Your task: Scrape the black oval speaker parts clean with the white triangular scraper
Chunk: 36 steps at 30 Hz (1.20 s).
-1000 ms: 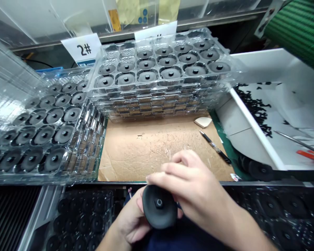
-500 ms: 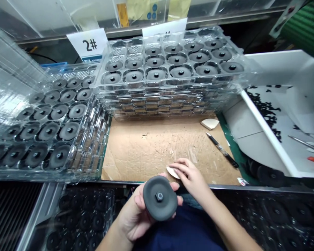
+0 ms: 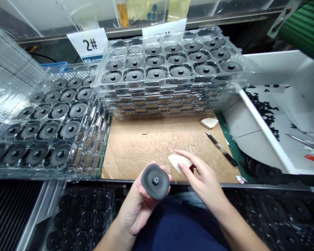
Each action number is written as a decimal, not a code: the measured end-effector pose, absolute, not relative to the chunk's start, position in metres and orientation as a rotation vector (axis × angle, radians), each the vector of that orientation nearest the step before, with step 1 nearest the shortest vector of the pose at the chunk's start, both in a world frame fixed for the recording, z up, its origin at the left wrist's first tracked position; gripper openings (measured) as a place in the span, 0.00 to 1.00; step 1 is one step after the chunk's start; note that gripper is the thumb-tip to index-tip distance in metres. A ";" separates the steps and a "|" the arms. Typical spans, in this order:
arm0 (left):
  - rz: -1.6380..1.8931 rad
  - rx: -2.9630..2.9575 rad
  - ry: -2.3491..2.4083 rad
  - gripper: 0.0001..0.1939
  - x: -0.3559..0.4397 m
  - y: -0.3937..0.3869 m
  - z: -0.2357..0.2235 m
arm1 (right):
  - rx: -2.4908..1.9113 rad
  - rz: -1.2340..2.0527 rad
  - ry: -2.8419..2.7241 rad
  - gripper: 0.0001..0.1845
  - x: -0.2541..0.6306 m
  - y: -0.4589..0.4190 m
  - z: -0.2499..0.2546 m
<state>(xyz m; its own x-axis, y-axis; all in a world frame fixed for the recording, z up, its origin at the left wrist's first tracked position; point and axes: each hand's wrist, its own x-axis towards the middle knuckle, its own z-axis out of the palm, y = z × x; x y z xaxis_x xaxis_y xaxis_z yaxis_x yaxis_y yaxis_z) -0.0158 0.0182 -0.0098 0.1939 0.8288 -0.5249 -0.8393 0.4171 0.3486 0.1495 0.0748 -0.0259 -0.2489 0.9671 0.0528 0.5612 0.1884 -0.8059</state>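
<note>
Holding black disc (image 3: 155, 181) in left hand (image 3: 137, 209) — right hand (image 3: 205, 179) pinching pale wedge (image 3: 178, 161) — card (image 3: 87, 41) "2#"

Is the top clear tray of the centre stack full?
Partly: the top tray has dark discs in most pockets; back-left pockets look empty.

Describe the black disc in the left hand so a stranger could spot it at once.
Start at the cardboard sheet, bordered on two sides by stacks of clear trays. At its near edge, find the left hand, held up with the fingers curled behind the black disc. Similar discs sit in the tray pockets, but this one alone is held, its central hub facing up.
</note>
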 end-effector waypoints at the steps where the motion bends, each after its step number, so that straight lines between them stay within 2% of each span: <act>1: 1.192 0.006 0.757 0.30 -0.014 0.018 -0.009 | -1.355 0.882 -1.891 0.15 0.144 0.073 -0.009; 4: 1.222 0.084 0.822 0.28 -0.013 0.018 -0.010 | -0.954 0.808 -2.018 0.15 0.127 0.064 0.030; 6: 1.241 0.101 0.852 0.29 -0.014 0.018 -0.012 | -0.831 0.926 -2.141 0.14 0.119 0.061 0.041; 8: 1.270 0.084 0.886 0.30 -0.014 0.018 -0.013 | -0.865 1.047 -2.236 0.13 0.114 0.063 0.043; 13: 1.196 0.082 0.827 0.24 -0.011 0.019 -0.004 | -0.883 0.760 -2.127 0.14 0.111 0.067 0.037; 16: 1.188 0.098 0.785 0.28 -0.016 0.020 -0.002 | -0.756 0.950 -2.207 0.13 0.125 0.063 0.039; 18: 1.181 0.100 0.769 0.30 -0.019 0.020 -0.005 | -0.873 0.974 -2.265 0.12 0.136 0.062 0.044; 21: 1.172 0.104 0.728 0.31 -0.017 0.020 -0.006 | -1.057 0.720 -2.301 0.14 0.141 0.067 0.051; 23: 1.142 0.115 0.711 0.30 -0.015 0.020 -0.004 | -0.880 0.624 -2.314 0.15 0.137 0.077 0.051; 26: 1.112 0.133 0.708 0.25 -0.015 0.019 -0.001 | -0.663 0.767 -2.243 0.16 0.134 0.096 0.039; 31: 1.118 0.048 0.607 0.29 -0.022 0.016 -0.009 | -1.216 0.991 -2.024 0.14 0.153 0.096 -0.008; 36: 1.117 0.034 0.546 0.28 -0.022 0.019 -0.011 | -1.355 1.144 -1.982 0.14 0.168 0.065 -0.062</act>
<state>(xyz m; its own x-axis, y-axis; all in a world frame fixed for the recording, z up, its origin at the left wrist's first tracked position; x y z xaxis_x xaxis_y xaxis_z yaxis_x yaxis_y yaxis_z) -0.0223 0.0187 -0.0113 0.3217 0.8586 -0.3992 -0.8421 0.4522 0.2940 0.1681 0.0649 -0.0622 -0.3964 0.9156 -0.0674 0.5165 0.1617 -0.8409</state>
